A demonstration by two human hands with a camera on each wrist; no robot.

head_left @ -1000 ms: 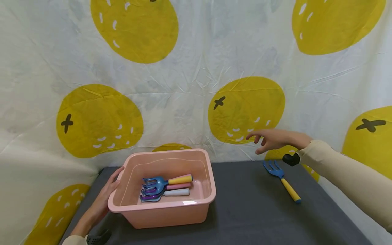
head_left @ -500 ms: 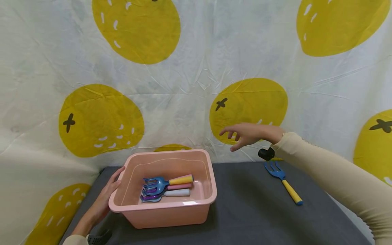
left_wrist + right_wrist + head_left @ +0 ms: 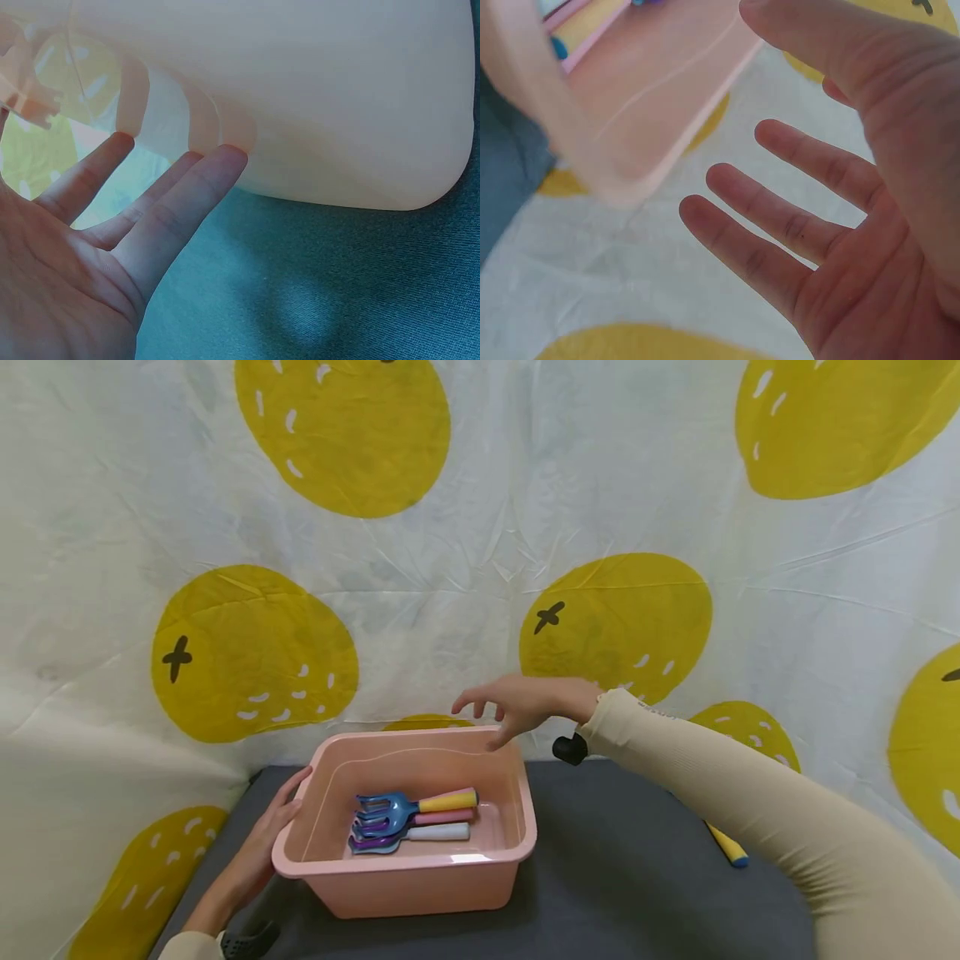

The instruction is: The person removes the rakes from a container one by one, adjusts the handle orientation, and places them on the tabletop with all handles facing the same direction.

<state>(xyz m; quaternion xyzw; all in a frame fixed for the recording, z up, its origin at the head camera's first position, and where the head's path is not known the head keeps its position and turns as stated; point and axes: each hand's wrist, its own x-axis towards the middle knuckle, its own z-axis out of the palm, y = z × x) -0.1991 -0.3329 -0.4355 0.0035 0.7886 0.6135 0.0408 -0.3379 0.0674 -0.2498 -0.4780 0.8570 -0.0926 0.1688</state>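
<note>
A pink plastic tub [image 3: 420, 893] stands on the dark table, left of centre. Lying in it is a pile of small garden hand forks [image 3: 388, 817] with blue and purple tines and yellow, pink and white handles. My left hand [image 3: 258, 843] is at the tub's left side; in the left wrist view its straight fingertips touch the outer wall [image 3: 337, 112]. My right hand [image 3: 517, 703] hovers over the tub's far right corner, fingers spread and holding nothing. Its fingers [image 3: 742, 255] are apart from the tub's wall in the right wrist view.
Another hand fork [image 3: 726, 845] lies on the table at the right; the right sleeve [image 3: 697, 768] hides all but its yellow handle. The dark cloth [image 3: 600, 877] spreads right of the tub. Behind hangs a pale curtain [image 3: 450, 635] printed with yellow fruit.
My right hand has swept left from above the lone fork to over the tub's far right corner, its sleeve now covering most of that fork. The left hand stays at the tub.
</note>
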